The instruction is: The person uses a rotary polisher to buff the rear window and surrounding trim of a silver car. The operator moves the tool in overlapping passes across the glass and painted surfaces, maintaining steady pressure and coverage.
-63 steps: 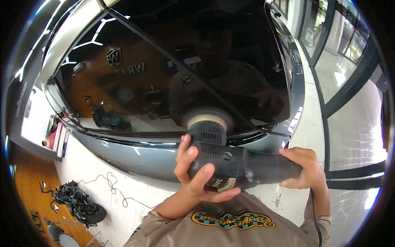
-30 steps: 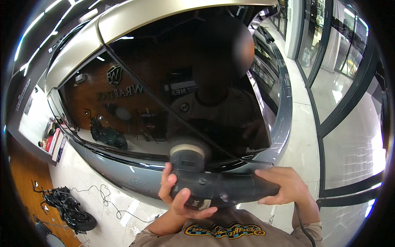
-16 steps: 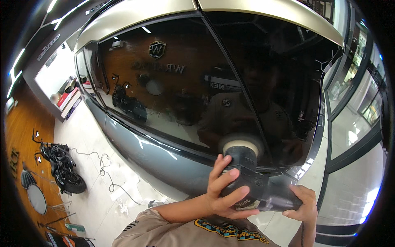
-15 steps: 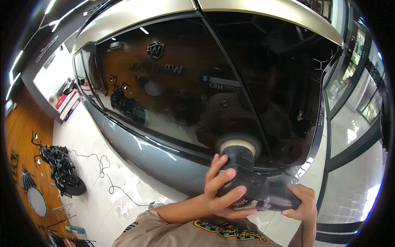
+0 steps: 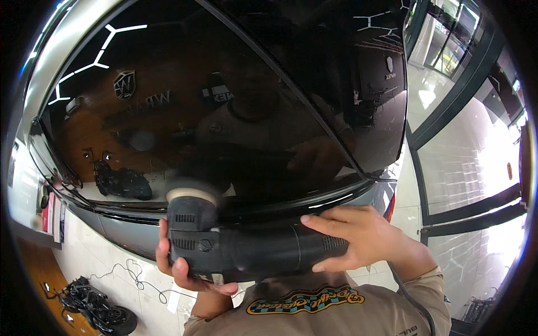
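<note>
A black electric car polisher [image 5: 255, 246] lies sideways across the lower part of the dark car window [image 5: 168, 151]. Its pale round pad [image 5: 193, 195] meets the glass just above the lower trim, and the pad's rim is smeared by spinning. Cupped under the head end is my left hand [image 5: 182, 271], fingers curled round its outer side. My right hand [image 5: 361, 235] grips the vented rear end, thumb below and fingers over the top. A dark cord [image 5: 412, 299] runs down past my right arm.
Grey bodywork [image 5: 126, 232] curves below the window, and a slanting black pillar [image 5: 280, 75] divides the glass. A motorcycle [image 5: 95, 308] stands on the tiled floor at lower left, near a loose cable [image 5: 131, 274]. Framed glass doors [image 5: 471, 179] rise at right.
The polisher has moved left along the window's lower edge, away from the pillar, and now lies more level. Both hands moved with it, and the view has shifted closer to the car.
</note>
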The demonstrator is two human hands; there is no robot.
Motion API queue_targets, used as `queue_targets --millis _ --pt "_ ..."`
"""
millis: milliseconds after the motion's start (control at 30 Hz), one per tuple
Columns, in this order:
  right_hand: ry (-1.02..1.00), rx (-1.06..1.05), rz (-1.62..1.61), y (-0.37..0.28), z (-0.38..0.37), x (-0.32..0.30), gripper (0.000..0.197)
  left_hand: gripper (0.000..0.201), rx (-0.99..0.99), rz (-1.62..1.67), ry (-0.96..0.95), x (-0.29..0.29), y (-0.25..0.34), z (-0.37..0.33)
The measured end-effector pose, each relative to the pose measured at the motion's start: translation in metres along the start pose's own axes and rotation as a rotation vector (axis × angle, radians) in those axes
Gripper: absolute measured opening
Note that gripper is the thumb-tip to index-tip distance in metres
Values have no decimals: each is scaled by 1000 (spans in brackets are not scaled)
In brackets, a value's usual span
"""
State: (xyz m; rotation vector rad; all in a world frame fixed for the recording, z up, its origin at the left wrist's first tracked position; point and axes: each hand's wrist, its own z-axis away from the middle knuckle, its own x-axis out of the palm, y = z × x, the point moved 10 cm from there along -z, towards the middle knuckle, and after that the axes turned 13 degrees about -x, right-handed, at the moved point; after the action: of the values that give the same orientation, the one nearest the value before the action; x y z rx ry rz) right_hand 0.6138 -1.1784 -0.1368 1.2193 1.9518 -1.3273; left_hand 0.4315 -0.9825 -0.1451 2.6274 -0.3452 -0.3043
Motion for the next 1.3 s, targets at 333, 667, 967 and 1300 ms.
queue_targets --millis 333,667,967,1300 --pt "42 91 39 40 91 -44 83 83 127 161 -90 79 75 19" --pt "125 169 50 57 137 -41 100 69 -25 307 -65 84 90 21" --pt "16 128 59 -10 -1 19 99 72 -31 325 22 -24 -6 -20" --pt "-113 2 25 -92 -178 135 85 75 20 308 158 -166 -152 -52"
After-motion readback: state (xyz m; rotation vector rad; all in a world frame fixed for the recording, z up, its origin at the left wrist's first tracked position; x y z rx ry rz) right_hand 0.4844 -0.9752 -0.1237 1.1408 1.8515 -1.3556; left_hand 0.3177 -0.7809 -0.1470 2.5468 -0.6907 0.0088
